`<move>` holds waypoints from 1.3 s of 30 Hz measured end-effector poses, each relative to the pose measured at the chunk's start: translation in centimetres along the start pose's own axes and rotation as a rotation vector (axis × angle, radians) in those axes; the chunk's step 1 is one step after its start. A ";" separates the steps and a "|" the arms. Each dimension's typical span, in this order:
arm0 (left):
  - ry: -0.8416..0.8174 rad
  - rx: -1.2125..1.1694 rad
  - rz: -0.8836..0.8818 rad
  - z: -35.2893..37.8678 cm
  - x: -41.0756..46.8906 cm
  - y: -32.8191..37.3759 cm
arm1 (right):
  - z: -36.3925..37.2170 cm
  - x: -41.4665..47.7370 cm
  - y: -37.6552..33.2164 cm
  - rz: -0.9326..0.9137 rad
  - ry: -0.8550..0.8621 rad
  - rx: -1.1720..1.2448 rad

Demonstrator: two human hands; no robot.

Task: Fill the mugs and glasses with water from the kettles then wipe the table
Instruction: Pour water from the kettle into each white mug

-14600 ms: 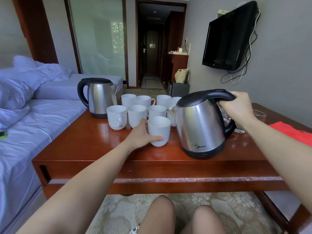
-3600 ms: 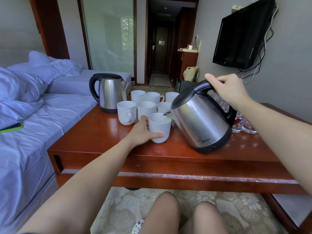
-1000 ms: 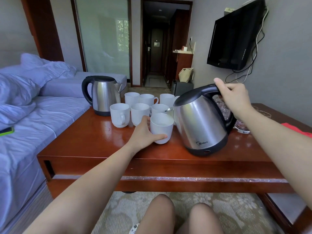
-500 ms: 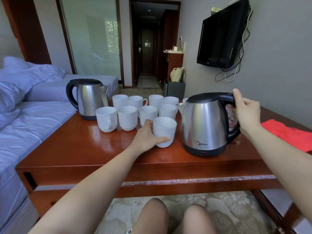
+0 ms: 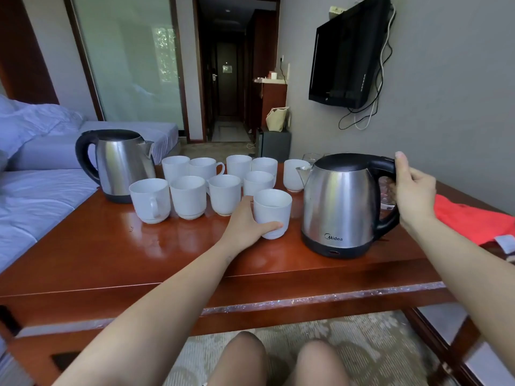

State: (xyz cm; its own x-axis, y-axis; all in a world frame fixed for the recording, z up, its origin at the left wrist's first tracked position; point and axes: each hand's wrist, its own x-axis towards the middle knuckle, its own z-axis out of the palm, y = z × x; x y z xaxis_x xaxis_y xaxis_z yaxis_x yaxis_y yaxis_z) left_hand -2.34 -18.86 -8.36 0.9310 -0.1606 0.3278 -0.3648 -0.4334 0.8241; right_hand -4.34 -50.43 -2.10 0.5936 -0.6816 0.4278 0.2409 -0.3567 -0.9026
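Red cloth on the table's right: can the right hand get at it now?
Probably yes: the red cloth lies just beside the right hand, nothing between them, though that hand is at the nearer kettle's handle.

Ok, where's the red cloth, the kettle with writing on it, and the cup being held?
red cloth (image 5: 471,222): head view, middle of the fabric.
Midea kettle (image 5: 338,201): head view, steel side.
held white mug (image 5: 274,211): head view, front wall.

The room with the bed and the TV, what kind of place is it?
Probably a hotel room: a bed sits right beside the table, a TV hangs on the wall, and a short corridor leads to a door.
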 end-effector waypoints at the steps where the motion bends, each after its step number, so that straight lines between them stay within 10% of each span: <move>1: 0.003 -0.001 0.001 0.3 0.3 0.0 | -0.2 0.2 0.3 -0.001 0.003 0.011; 39: 0.084 0.418 -0.057 6.0 6.9 1.2 | -1.3 1.1 0.9 0.005 -0.074 0.132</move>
State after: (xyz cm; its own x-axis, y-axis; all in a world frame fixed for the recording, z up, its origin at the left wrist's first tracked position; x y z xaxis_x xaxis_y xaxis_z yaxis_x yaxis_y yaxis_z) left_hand 3.68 -25.86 -7.89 0.9392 -0.0608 0.3379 -0.2614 -0.7646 0.5891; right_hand -4.44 -52.30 -2.39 0.6490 -0.6322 0.4233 0.3338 -0.2633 -0.9051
